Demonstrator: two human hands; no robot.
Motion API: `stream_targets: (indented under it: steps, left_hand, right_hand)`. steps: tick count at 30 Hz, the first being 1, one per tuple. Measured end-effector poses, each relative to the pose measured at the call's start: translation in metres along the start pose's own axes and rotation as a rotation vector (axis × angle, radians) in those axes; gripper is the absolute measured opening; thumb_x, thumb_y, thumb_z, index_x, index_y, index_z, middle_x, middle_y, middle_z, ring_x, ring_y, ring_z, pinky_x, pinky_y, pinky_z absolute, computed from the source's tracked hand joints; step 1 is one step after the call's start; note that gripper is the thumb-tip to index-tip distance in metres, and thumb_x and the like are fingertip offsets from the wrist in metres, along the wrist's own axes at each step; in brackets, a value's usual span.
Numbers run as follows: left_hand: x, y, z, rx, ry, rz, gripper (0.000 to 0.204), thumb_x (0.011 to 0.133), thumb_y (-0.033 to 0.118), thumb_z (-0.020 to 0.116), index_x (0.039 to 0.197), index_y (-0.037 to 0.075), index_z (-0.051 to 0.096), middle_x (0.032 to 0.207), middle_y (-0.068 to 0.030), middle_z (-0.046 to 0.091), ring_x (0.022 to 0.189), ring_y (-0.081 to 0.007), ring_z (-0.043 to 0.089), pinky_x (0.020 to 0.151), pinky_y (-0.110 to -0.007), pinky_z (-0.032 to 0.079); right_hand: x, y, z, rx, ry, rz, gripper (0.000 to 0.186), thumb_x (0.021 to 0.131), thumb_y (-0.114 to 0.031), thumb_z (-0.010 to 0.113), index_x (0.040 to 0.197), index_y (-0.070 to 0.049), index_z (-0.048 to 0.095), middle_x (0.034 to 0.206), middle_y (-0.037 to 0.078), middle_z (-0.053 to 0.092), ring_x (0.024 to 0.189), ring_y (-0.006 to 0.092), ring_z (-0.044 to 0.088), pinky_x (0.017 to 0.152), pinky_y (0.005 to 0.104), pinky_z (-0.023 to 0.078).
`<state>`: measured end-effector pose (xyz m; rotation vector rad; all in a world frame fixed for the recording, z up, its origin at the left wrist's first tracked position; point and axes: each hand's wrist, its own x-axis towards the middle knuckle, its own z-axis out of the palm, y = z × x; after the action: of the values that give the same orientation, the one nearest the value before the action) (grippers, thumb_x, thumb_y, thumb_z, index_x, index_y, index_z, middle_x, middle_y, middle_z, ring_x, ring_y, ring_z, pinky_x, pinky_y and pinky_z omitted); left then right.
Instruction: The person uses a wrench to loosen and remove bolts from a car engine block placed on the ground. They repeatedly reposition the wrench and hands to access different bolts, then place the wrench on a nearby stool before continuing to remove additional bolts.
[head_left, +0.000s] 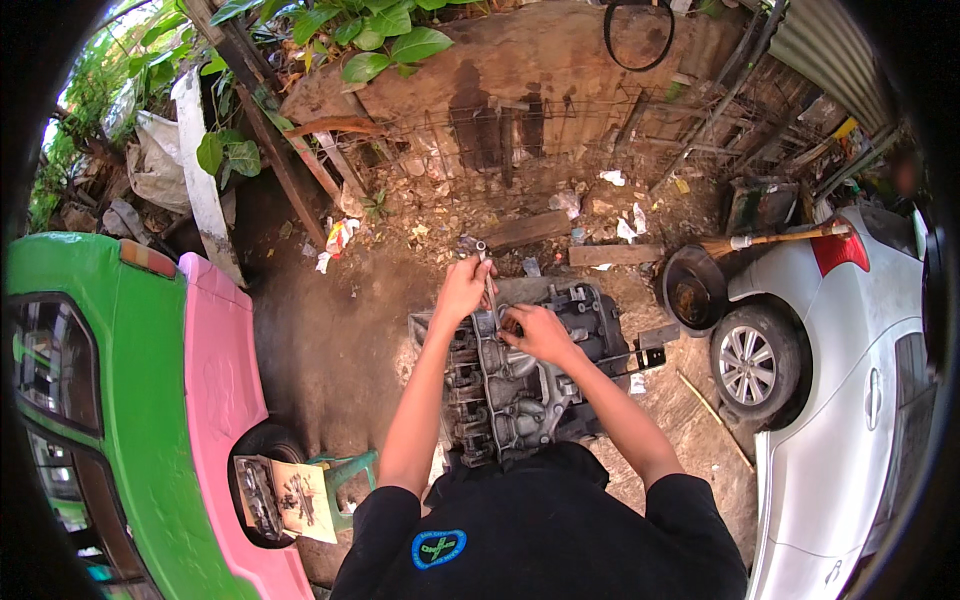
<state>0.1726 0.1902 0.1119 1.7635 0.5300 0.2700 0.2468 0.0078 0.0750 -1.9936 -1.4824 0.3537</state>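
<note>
Hands meet over an engine [525, 385], a grey, greasy block lying on the dirt ground [330, 340] in front of the person. The left hand [463, 290] is closed around the shaft of a wrench [487, 282], which stands nearly upright, its upper end poking out above the knuckles and its lower end down at the top of the engine. The right hand [537, 332] rests on the engine just beside the wrench's lower end, fingers curled; whether they pinch anything cannot be told. Both forearms reach in from below, out of a black shirt's sleeves.

Left of the person stands a green car [110, 400] with a pink panel [220, 360]. Beside it, a green stool [345, 475] carries a flat box of small parts [285, 497]. On the right is a white car [850, 400], and near its wheel sits a dark round pan [692, 290]. A broom [775, 238] lies across above the pan. Scraps of wood and litter cover the ground beyond the engine.
</note>
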Motion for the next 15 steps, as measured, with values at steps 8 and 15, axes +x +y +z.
stream_targets:
  steps: [8, 15]
  left_hand:
    - [0.023, 0.006, 0.018, 0.165, 0.02, -0.039, 0.033, 0.103, 0.024, 0.051, 0.088, -0.004, 0.062, 0.061, -0.0093, 0.066, 0.043, -0.0168, 0.062, 0.042, -0.032, 0.049]
    - [0.028, -0.015, 0.015, -0.043, 0.042, -0.04, 0.032, 0.103, 0.021, 0.05, 0.087, -0.004, 0.059, 0.059, -0.011, 0.064, 0.04, -0.019, 0.059, 0.038, -0.033, 0.047]
  right_hand:
    - [0.001, -0.003, 0.001, -0.037, 0.048, 0.031, 0.026, 0.083, -0.026, 0.071, 0.094, -0.003, 0.065, 0.087, 0.012, 0.065, 0.081, 0.0338, 0.066, 0.072, 0.0449, 0.052]
    - [0.003, -0.003, 0.0, 0.003, 0.04, 0.083, 0.026, 0.08, -0.026, 0.072, 0.092, -0.003, 0.066, 0.088, 0.014, 0.067, 0.082, 0.0347, 0.066, 0.072, 0.0454, 0.053]
